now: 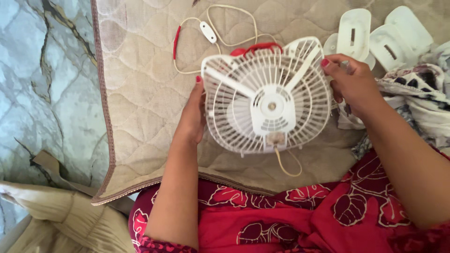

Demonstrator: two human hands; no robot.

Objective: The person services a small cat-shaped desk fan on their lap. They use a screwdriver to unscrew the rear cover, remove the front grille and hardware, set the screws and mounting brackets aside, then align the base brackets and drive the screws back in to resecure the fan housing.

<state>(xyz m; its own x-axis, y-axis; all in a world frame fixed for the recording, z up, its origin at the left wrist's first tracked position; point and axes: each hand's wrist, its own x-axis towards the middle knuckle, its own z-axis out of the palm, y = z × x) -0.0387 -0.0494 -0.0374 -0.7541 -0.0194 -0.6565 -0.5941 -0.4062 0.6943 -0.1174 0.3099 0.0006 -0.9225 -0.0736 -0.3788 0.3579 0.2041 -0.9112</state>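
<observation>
A small white table fan (267,96) with a round wire grille is held over a beige quilted mattress (145,84), its back motor housing facing me. My left hand (193,117) grips its left rim. My right hand (349,79) grips the right rim. A red part (258,48) shows behind the top of the fan. A cream cord (288,164) hangs from its lower edge.
A white cord with an inline switch (208,32) and a red section (176,42) loops on the mattress above the fan. White plastic base pieces (375,35) lie at top right, patterned cloth (422,98) beside them. Marble floor (42,84) lies left. My red floral garment (300,215) fills the bottom.
</observation>
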